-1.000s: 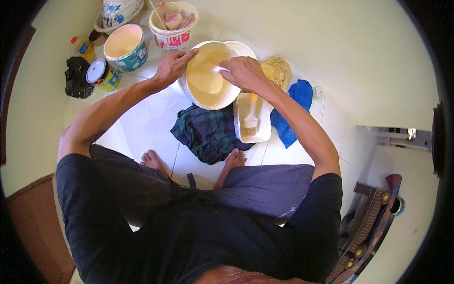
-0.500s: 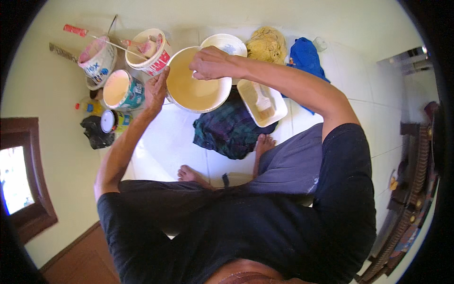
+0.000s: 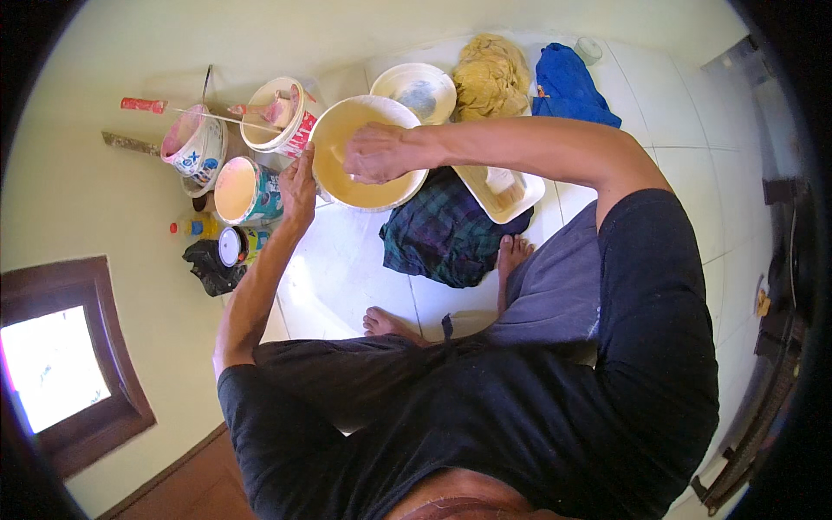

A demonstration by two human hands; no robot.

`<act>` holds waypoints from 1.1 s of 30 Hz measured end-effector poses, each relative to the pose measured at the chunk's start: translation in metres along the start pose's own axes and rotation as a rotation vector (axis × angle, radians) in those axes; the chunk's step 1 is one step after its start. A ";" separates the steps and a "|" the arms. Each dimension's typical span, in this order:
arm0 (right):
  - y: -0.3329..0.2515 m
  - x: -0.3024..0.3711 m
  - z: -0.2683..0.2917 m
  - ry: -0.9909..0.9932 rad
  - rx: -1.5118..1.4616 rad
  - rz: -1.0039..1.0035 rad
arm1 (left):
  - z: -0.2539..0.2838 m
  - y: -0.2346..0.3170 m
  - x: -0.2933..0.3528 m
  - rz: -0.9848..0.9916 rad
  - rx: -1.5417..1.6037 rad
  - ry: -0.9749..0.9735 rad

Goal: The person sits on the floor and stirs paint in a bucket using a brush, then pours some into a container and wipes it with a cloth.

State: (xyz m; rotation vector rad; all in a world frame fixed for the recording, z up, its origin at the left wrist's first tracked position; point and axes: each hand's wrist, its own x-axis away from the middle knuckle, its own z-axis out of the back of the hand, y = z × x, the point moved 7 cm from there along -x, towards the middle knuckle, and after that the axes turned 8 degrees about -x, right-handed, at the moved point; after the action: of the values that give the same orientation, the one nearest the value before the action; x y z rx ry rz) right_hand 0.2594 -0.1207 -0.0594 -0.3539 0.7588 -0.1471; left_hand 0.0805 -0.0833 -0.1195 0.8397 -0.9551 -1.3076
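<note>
Below the fisted right hand (image 3: 380,154), contents hidden: one round white plastic bucket (image 3: 371,207), cream-coloured inside; left hand (image 3: 297,188), grip unclear, touches it.

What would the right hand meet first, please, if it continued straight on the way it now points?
The right hand would probably meet the left inner wall of the large cream-filled bucket, though how deep it sits is unclear.

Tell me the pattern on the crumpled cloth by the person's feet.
Dark green and navy plaid; the cloth shows best in the head view.
</note>
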 end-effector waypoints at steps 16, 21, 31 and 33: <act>0.025 -0.003 0.020 -0.141 0.363 -0.099 | -0.015 0.008 0.000 -0.008 0.103 -0.031; 0.031 -0.002 0.020 -0.305 0.408 -0.204 | -0.012 0.006 -0.002 0.019 0.075 -0.035; 0.051 -0.012 -0.006 -0.433 0.349 -0.416 | 0.000 -0.054 -0.035 -0.277 -0.026 0.037; 0.043 -0.022 -0.012 -0.563 0.393 -0.394 | -0.001 -0.064 -0.032 -0.308 0.043 0.069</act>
State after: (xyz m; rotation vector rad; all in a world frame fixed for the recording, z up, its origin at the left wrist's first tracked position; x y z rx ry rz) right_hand 0.2359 -0.0780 -0.0691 -0.1506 0.0878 -0.5346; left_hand 0.0559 -0.0570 -0.1818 1.0901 -0.8238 -1.5129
